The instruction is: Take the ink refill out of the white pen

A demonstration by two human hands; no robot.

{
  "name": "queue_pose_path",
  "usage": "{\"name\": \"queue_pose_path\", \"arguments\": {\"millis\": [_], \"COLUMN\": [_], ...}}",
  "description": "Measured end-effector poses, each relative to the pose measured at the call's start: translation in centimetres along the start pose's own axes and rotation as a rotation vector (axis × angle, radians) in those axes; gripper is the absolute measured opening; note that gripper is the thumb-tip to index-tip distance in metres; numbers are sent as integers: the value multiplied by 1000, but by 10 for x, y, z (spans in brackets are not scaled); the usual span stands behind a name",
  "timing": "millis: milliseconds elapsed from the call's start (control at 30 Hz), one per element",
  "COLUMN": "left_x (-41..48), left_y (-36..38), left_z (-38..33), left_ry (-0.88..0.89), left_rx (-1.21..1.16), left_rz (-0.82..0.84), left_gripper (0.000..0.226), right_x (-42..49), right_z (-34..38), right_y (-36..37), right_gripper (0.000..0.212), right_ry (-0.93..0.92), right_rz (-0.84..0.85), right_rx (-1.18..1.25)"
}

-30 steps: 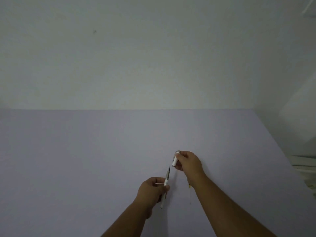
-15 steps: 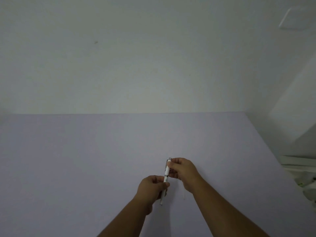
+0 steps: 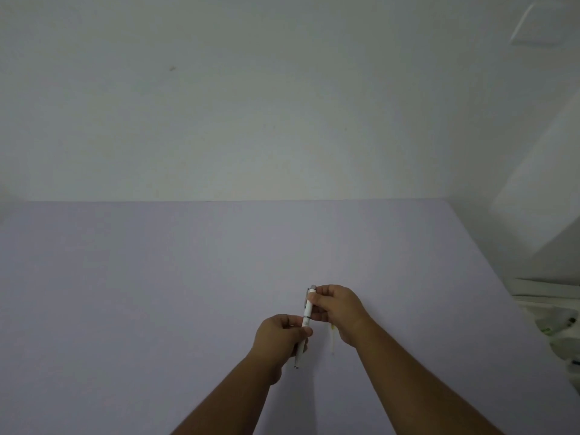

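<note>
A slim white pen point(image 3: 308, 310) with a metal clip and a thin metal ring stands almost upright above the lilac table point(image 3: 157, 293), tip pointing down toward me. My left hand point(image 3: 281, 340) grips its lower half. My right hand point(image 3: 337, 310) pinches the upper half near the clip. The two halves sit joined end to end. The ink refill is not visible; it is hidden inside the barrel.
A pale wall rises right behind the table's far edge. The table's right edge runs diagonally; beyond it lie white items and small bottles point(image 3: 561, 328) lower down. A small yellowish mark point(image 3: 333, 335) shows on the table under my right wrist.
One second ago my right hand held the upper pen part apart, with the dark refill sticking up from the lower part. That part has since come down over the refill and meets the lower half.
</note>
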State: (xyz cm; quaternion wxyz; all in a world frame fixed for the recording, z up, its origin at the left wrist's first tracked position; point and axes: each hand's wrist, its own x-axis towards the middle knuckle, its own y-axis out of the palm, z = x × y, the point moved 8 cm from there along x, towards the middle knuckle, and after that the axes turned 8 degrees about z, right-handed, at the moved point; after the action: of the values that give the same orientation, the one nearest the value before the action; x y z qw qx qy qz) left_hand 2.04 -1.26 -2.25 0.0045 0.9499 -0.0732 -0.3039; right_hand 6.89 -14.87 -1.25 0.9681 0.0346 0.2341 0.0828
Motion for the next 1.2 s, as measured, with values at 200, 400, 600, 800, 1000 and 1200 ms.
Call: {"name": "queue_pose_path", "arguments": {"millis": [200,400,600,800,1000,1200], "left_x": [8,29,41,43,46,48], "left_y": [-2,-9,-3,-3,-3,-1], "left_z": [8,22,30,34,39,39], "left_ry": [-30,-61,-83,-91,-91,-77], "left_rx": [5,32,217,287,320,342], "left_rz": [-48,-179,-273,-300,-293,-288], "left_gripper": [6,11,20,13,12,13], "right_x": [6,10,9,7,5,1], "right_z": [-8,-22,-58,-73,-75,-75], "right_y": [-13,-45,-37,-29,-26,-25], "right_gripper": [21,24,21,18,20,20], "right_ry": [19,123,204,215,222,213], "right_rz": [-111,-332,-309,-285,-277,-272], "right_rx": [-88,-768,-836,-847,-854,-837]}}
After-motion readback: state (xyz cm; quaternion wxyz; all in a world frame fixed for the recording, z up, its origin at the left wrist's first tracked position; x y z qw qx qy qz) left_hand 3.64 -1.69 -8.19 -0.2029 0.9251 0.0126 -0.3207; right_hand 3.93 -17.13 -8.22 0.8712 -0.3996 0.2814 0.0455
